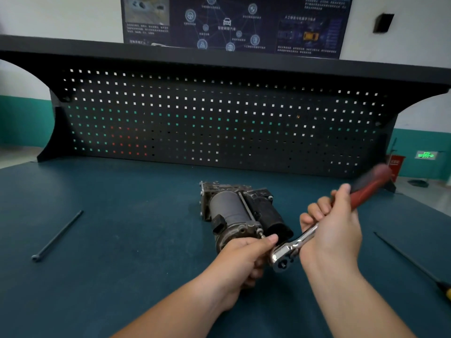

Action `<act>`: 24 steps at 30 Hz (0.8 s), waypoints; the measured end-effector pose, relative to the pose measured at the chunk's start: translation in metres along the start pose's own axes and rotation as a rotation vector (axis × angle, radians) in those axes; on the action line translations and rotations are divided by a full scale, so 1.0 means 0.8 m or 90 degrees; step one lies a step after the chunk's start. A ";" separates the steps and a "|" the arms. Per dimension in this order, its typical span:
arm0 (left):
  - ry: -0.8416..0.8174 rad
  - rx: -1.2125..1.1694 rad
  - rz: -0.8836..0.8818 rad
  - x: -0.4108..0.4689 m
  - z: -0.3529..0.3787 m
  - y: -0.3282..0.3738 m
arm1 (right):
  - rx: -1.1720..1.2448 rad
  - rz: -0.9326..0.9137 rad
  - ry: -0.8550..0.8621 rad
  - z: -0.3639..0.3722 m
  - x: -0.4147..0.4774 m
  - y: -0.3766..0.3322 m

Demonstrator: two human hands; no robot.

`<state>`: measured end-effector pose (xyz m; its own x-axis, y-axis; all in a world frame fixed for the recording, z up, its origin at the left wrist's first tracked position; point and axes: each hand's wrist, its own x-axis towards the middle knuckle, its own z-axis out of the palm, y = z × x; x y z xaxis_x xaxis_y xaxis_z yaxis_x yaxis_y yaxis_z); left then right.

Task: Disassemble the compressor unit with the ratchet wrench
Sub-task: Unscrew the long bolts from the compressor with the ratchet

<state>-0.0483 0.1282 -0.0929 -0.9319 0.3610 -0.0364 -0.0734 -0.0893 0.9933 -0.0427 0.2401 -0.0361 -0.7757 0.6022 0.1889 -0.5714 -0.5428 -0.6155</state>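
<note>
The left hand (244, 259) has its grip curled round the near end of the compressor unit (234, 211), a dirty gray and black metal lump lying on the blue desk (122, 215). The right hand (334, 230) has its grip closed tight round the shiny, red-handled ratchet wrench (292, 250). The writing on the far poster (234, 23) is too blurry to read.

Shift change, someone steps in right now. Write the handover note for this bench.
Left hand: grips the near end of the compressor unit, thumb by the wrench head.
Right hand: grips the ratchet wrench by its shaft, head at the unit's near end.
Done: one loose long bolt lies on the bench top, left.
Left: the second long bolt along the motor is still fitted, and the unit looks otherwise assembled.
A screwdriver lies far right.
</note>
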 end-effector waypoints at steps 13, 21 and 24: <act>0.024 -0.019 0.026 -0.004 0.000 -0.005 | -0.134 -0.130 -0.356 0.004 -0.037 0.008; -0.025 -0.092 0.040 -0.004 0.005 -0.002 | 0.052 0.097 0.032 -0.006 0.006 -0.002; -0.018 -0.085 0.020 -0.001 0.002 -0.005 | -0.016 0.001 -0.085 -0.002 -0.001 -0.001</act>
<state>-0.0464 0.1298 -0.0964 -0.9243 0.3816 -0.0008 -0.0928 -0.2226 0.9705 -0.0410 0.2408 -0.0366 -0.8062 0.5175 0.2867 -0.5644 -0.5275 -0.6350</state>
